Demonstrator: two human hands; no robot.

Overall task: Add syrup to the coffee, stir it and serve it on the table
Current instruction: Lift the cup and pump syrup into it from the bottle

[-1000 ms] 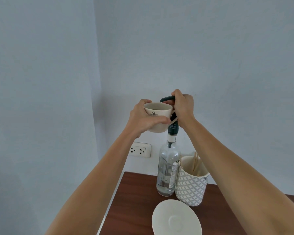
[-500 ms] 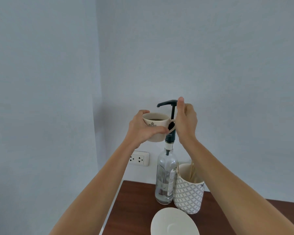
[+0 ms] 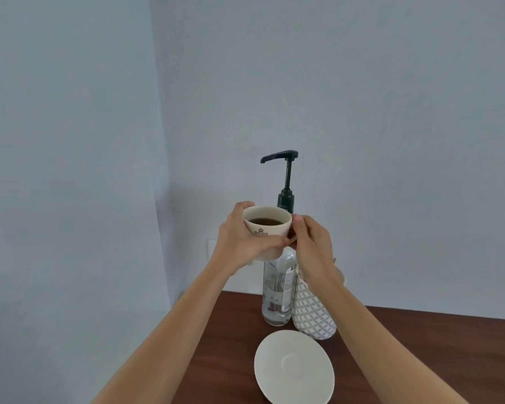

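Both hands cradle the coffee cup (image 3: 267, 228) below the syrup pump (image 3: 283, 158) — left hand (image 3: 242, 243) wrapped round it, right fingers (image 3: 302, 228) pinching its handle side — best lowered level to the saucer (image 3: 293, 365) at 6 o'clock on the bench (image 3: 420, 360).

Patterned holder (image 3: 314, 313) — perhaps ceramic — wall socket (image 3: 212, 246)
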